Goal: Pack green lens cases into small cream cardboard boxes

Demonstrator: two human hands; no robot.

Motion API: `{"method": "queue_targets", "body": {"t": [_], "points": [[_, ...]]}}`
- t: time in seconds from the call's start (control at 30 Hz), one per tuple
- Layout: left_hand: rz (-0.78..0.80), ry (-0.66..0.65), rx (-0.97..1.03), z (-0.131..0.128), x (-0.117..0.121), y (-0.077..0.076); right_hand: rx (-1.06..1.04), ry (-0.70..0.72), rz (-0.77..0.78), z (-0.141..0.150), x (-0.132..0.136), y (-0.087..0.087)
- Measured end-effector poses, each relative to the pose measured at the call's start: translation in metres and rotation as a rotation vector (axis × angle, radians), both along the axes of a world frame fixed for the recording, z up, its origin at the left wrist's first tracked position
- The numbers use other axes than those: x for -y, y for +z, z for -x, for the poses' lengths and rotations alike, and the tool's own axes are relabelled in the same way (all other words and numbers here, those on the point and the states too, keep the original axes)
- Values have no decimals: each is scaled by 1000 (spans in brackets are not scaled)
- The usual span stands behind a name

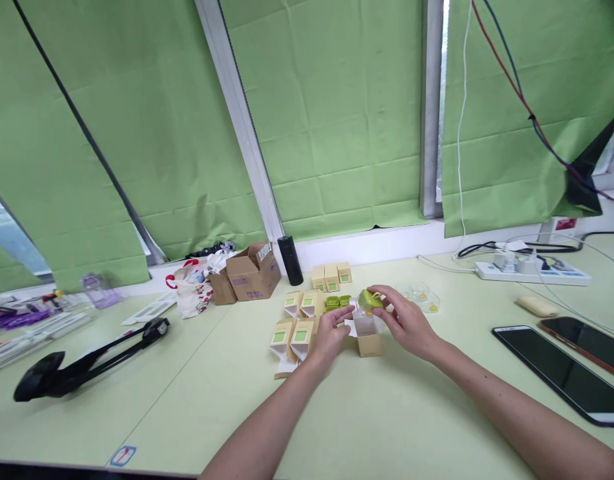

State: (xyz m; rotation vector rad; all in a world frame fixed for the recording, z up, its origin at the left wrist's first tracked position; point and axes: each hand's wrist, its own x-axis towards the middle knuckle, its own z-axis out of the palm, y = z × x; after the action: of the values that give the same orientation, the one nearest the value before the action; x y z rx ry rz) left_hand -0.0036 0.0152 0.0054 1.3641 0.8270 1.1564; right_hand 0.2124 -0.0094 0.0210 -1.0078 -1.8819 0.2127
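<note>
My right hand [405, 320] pinches a small green item [370, 301] just above an open tan carton [369, 337] with white flaps. My left hand [331, 331] is at the carton's left side, fingers curled on its white flap. To the left lie several open tan cartons with green labels [297, 327]. Two more green items [337, 302] sit behind the carton. Three closed cartons [331, 275] stand in a row further back.
A black cylinder [290, 260], brown cardboard boxes [251, 272] and a printed bag [194, 291] stand near the window sill. Clear plastic wrappers [423, 298] lie right of the carton. Two phones [561, 363] and a power strip [531, 270] are at right. A black folded stand [87, 363] lies at left.
</note>
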Motion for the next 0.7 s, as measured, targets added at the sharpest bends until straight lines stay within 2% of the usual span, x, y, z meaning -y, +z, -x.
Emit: {"method": "queue_targets", "body": {"t": [0.17,0.33,0.7], "points": [[-1,-15,8,-1,3,2,166,-41,-33,-2,1,0],[-8,34,-32,0,5,4,296,-38,-70,-3,4,0],[8,28,-29,1,5,2,355,-23,-28,0,9,0]]}}
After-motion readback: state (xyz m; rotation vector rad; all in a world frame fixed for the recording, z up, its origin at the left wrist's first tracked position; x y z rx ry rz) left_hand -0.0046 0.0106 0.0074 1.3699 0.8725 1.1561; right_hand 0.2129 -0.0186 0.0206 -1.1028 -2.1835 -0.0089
